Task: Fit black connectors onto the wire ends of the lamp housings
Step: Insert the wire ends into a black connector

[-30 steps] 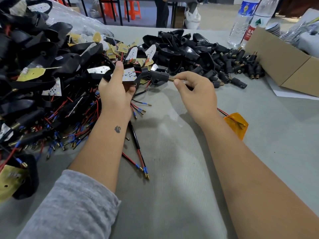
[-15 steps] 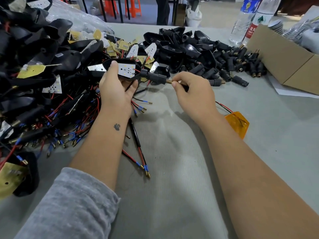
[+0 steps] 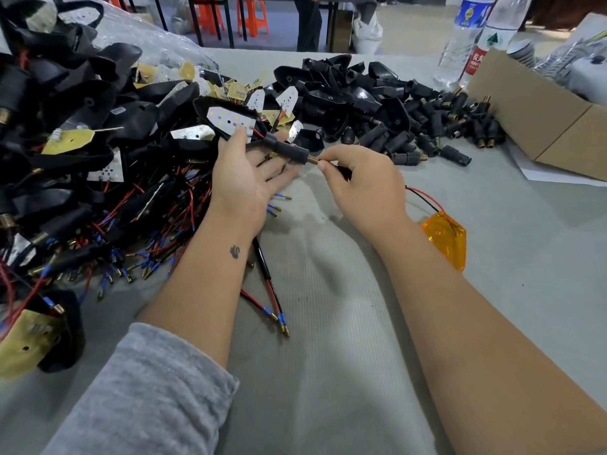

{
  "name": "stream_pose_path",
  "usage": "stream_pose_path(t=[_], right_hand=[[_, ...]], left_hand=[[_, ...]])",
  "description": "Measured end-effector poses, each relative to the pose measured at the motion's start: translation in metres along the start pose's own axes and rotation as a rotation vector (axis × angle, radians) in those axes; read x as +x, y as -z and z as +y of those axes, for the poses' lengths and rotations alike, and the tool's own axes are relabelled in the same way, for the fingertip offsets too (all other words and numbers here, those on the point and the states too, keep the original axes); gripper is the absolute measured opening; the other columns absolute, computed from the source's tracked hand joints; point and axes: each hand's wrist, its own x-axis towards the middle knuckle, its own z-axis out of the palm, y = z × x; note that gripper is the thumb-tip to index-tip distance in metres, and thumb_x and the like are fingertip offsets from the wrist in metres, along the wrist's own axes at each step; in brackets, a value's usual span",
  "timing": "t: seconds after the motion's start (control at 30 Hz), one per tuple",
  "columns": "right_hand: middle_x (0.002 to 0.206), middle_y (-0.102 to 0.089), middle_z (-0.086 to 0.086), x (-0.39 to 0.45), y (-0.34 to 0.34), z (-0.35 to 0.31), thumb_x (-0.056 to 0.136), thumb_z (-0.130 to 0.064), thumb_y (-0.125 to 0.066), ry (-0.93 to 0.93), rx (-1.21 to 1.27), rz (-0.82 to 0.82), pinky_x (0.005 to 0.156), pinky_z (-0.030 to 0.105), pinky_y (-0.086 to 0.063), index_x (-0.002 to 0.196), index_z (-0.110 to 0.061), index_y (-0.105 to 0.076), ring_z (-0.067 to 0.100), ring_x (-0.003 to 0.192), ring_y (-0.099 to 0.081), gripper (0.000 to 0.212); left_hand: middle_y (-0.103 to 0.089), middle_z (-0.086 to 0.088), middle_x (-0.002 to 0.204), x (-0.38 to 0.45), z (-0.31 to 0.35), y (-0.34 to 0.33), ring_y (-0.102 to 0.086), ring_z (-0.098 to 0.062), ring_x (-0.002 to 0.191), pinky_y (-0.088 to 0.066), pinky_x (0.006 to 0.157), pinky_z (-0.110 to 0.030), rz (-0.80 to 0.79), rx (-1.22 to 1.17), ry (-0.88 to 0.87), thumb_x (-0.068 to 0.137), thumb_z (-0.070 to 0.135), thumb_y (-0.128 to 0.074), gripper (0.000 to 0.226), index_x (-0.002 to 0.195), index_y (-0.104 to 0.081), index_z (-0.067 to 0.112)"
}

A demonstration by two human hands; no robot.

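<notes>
A black lamp housing (image 3: 210, 110) with a white LED board lies tilted across the fingers of my left hand (image 3: 244, 178), thumb pressed on the board. A black connector (image 3: 287, 150) with a brass threaded tip sits on the housing's stem, pointing right. My right hand (image 3: 363, 183) pinches the wire just past that brass tip; its red and black wires (image 3: 423, 196) trail out behind the wrist to an orange lens (image 3: 448, 236) on the table.
A heap of housings with red and blue wire ends (image 3: 82, 178) fills the left. Loose black housings and connectors (image 3: 410, 126) lie at the back. A cardboard box (image 3: 545, 119) and two water bottles (image 3: 466, 37) stand at the right. Grey cloth (image 3: 328, 339) covers the table.
My left hand has turned palm-up and opened its fingers under the housing, which now tilts more to the upper left. The right hand keeps its pinch at the brass tip.
</notes>
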Motion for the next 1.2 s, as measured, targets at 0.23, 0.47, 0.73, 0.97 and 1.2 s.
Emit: stream_pose_path(t=[0.23,0.47,0.73,0.97,1.2], right_hand=[[0.091,-0.062,-0.002,0.003,0.0,0.0,0.097,-0.02,-0.056,0.068,-0.071,0.028,0.069,0.031,-0.042,0.1,-0.015,-0.07,0.019,0.089,-0.057,0.015],[0.094,-0.064,0.002,0.034,0.015,-0.038,0.094,-0.019,-0.057,0.121,-0.071,0.062,0.077,0.034,-0.039,0.097,-0.014,-0.069,0.024,0.093,-0.056,0.014],[0.065,-0.057,-0.001,0.044,0.015,-0.127,0.088,-0.02,-0.061,0.043,0.12,-0.26,0.061,0.027,-0.042,0.074,-0.009,-0.064,0.017,0.065,-0.055,0.018],[0.057,-0.059,0.006,0.019,-0.028,-0.208,0.091,-0.015,-0.064,-0.176,0.681,-0.565,0.043,0.018,-0.039,0.063,-0.009,-0.061,0.012,0.04,-0.052,0.028],[0.046,-0.059,0.001,0.049,-0.072,-0.27,0.089,-0.01,-0.057,-0.202,0.828,-0.483,0.053,0.03,-0.051,0.07,-0.005,-0.062,0.014,0.044,-0.06,0.021]], left_hand=[[-0.067,-0.018,0.115,-0.006,0.005,-0.004,-0.069,-0.034,0.103,-0.059,0.074,-0.044,-0.075,-0.003,0.021,0.106,0.038,-0.031,0.054,0.147,-0.028,0.004],[-0.069,-0.018,0.115,-0.003,0.051,-0.013,-0.071,-0.029,0.098,-0.059,0.071,-0.036,-0.075,0.064,-0.086,0.106,0.04,-0.027,0.056,0.139,-0.04,-0.004],[-0.071,0.003,0.067,-0.001,0.128,0.005,-0.068,-0.012,0.057,-0.05,0.048,-0.019,0.13,0.416,-0.155,0.104,0.041,-0.031,0.04,0.09,-0.057,0.015],[-0.058,0.002,0.049,-0.01,0.179,0.053,-0.045,-0.012,0.041,-0.037,0.045,-0.019,0.232,0.659,-0.075,0.097,0.024,-0.046,0.021,0.081,-0.052,0.012],[-0.063,-0.006,0.105,-0.003,0.241,0.082,-0.058,-0.023,0.096,-0.048,0.078,-0.032,0.345,1.401,-0.411,0.089,0.033,-0.061,0.029,0.112,-0.058,0.016]])
